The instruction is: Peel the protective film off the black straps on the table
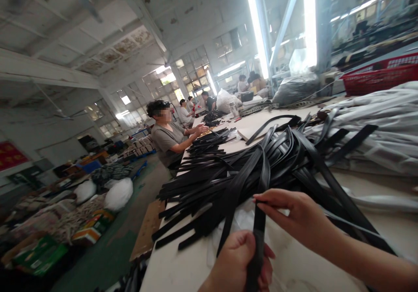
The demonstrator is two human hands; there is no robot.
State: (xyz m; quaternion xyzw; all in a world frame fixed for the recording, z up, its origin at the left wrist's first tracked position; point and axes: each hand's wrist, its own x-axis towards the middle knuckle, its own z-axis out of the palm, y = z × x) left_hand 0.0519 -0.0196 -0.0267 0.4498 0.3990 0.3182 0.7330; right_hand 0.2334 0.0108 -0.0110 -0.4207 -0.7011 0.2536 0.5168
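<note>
A black strap (260, 215) runs from the heap down between my two hands. My left hand (240, 261), at the bottom of the view, is closed around its lower part, with the thumb on top. Higher up, at the strap's edge, my right hand (287, 207) pinches with thumb and forefinger. A large heap of black straps (222, 178) lies on the pale table (176, 266), with many flat ends pointing left. Clear plastic (243, 218) lies beneath the held strap.
White fabric bundles (379, 126) are piled at the right, below a red basket (379, 76). Across the heap a person (166, 137) in a grey shirt works at the table's left edge. Filled bags (295, 87) stand farther back. Sacks (119, 194) and boxes line the floor at left.
</note>
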